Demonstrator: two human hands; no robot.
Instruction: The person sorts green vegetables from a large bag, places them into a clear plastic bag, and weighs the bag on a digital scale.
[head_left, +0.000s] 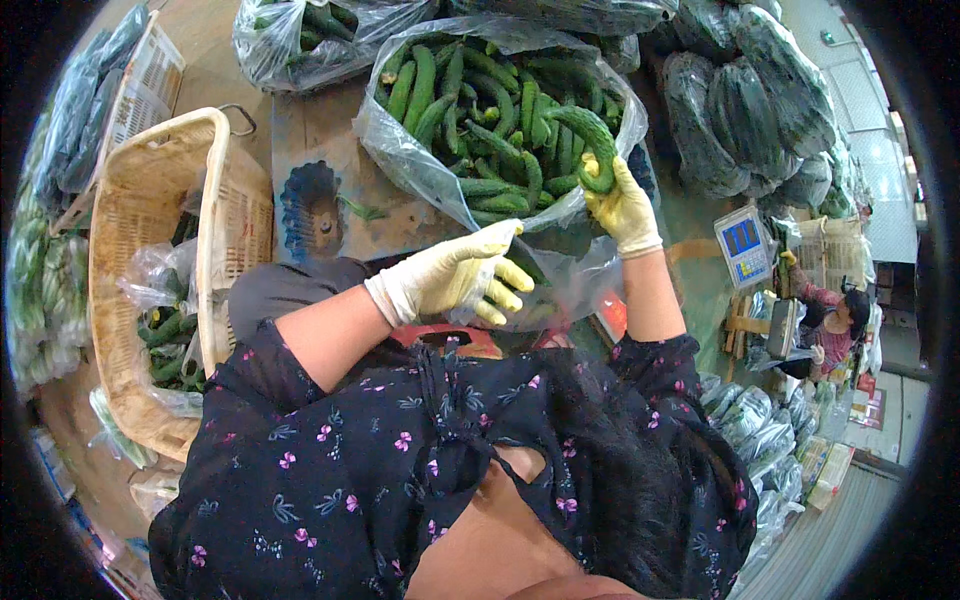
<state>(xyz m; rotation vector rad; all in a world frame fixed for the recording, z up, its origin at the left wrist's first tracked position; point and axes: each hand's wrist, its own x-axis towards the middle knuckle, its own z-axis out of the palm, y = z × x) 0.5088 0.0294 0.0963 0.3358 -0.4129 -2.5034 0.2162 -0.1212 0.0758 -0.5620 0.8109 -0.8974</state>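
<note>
My right hand (621, 206), in a pale yellow coated work glove, grips a curved green cucumber (589, 127) by its lower end. It is raised over the right side of a large clear plastic bag (412, 176) full of cucumbers (487, 139). My left hand (457, 281), gloved alike, is in front of that bag with its fingers apart. Thin plastic film lies against its palm; whether the fingers grip it is unclear. Next to those fingers is a smaller clear plastic bag (577, 281), with a dark green cucumber (531, 262) partly seen at its mouth.
A yellowed plastic crate (217, 172) with bagged cucumbers (169, 330) stands at left. More filled bags (330, 45) lie beyond the big one, and dark bagged produce (739, 112) is piled at right. Near a digital scale (742, 244), another person (832, 322) is at right.
</note>
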